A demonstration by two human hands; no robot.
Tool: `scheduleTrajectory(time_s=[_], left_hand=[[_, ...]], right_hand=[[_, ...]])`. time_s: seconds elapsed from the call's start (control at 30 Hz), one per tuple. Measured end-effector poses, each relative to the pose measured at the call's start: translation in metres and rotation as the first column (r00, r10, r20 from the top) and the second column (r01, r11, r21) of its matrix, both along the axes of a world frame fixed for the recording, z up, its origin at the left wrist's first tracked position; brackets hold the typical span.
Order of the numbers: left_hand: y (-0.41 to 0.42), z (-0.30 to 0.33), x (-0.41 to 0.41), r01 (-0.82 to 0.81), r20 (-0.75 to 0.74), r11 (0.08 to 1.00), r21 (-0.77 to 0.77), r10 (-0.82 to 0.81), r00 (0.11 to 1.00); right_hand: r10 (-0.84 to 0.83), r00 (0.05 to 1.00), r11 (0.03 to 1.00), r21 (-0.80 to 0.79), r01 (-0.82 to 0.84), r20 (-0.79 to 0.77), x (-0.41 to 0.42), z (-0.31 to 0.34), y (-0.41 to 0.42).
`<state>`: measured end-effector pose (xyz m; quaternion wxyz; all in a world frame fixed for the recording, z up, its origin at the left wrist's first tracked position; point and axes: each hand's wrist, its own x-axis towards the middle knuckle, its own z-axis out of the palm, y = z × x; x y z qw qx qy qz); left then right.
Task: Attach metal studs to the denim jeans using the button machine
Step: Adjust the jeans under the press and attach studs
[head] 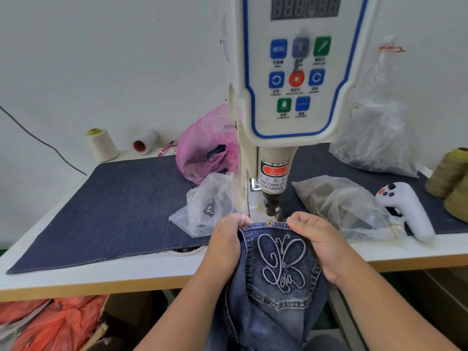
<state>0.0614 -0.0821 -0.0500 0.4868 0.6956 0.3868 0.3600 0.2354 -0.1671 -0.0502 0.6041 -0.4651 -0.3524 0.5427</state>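
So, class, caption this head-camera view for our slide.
Left hand and right hand grip a jeans pocket beneath the button machine.

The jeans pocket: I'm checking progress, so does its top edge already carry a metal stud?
Yes, a small round metal stud sits on the top edge of the jeans pocket, between the left hand and right hand.

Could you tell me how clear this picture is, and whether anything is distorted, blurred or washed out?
Head view: even, soft light; wide-angle bending curves the table edge; the button machine panel labels and display are blurred; the jeans embroidery reads sharp between the left hand and right hand.
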Motion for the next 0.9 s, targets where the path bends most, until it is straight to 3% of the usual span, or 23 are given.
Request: scheduleTrajectory(time_s=[0.17,0.23,0.33,0.4,0.47,0.53,0.6,0.67,0.8,0.9], left_hand=[[-0.012,0.006,0.000,-0.045,-0.076,0.989,0.138,0.056,0.996],[-0.026,0.012,-0.006,-0.053,-0.016,0.982,0.181,0.056,0.998],[-0.048,0.020,-0.025,-0.064,0.142,0.992,0.109,0.049,0.989],[-0.060,0.029,-0.037,-0.074,0.349,0.995,-0.068,0.093,0.933],[-0.070,0.043,-0.047,0.104,0.586,0.980,-0.169,0.016,0.810],[-0.077,0.060,-0.051,0.226,0.669,0.971,-0.073,-0.120,0.734],[-0.085,0.076,-0.052,0.259,0.659,0.966,-0.019,-0.183,0.730],[-0.086,0.085,-0.058,0.257,0.656,0.967,-0.007,-0.189,0.731],[-0.076,0.102,-0.079,0.091,0.578,0.996,0.012,-0.082,0.812],[-0.064,0.098,-0.092,-0.074,0.498,0.996,-0.050,0.090,0.863]], right_hand=[[-0.021,0.998,0.999,0.042,0.019,0.055,-0.012,0.013,-0.011],[-0.085,0.971,0.995,0.067,0.071,0.225,-0.023,0.021,-0.026],[-0.255,0.841,0.965,0.176,0.193,0.478,-0.046,0.027,-0.066],[-0.193,0.758,0.981,0.122,0.149,0.623,-0.060,0.024,-0.084],[-0.015,0.614,0.995,-0.048,0.085,0.789,-0.075,0.021,-0.086],[0.069,0.648,0.991,-0.128,0.043,0.758,-0.086,0.025,-0.082],[0.019,0.758,1.000,-0.009,-0.018,0.652,-0.096,0.029,-0.083],[-0.057,0.790,0.998,0.024,0.053,0.610,-0.105,0.028,-0.085],[-0.281,0.858,0.958,0.174,0.227,0.431,-0.116,0.039,-0.077],[-0.218,0.947,0.954,0.257,0.155,0.237,-0.127,0.057,-0.076]])
